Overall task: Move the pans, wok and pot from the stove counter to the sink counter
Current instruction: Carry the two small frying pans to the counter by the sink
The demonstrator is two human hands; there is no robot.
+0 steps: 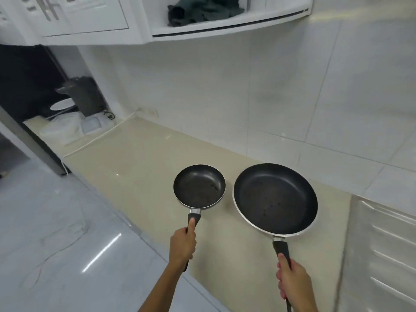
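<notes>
My left hand [182, 245] grips the black handle of a small black frying pan [199, 186], thumb along the top of the handle. My right hand [292, 282] grips the handle of a larger black frying pan [275, 199] with a silver rim. Both pans are level and side by side over the beige counter [139, 158]; whether they touch it I cannot tell. The ribbed steel drainboard of the sink [382, 244] lies just right of the large pan. No wok or pot is in view.
White tiled wall behind the counter. At the counter's far left end stand a dark appliance [86, 95], a white plate [63, 104] and white plastic items [65, 129]. A white upper shelf holds a dark cloth [202, 10]. Glossy grey floor [56, 233] lies to the left.
</notes>
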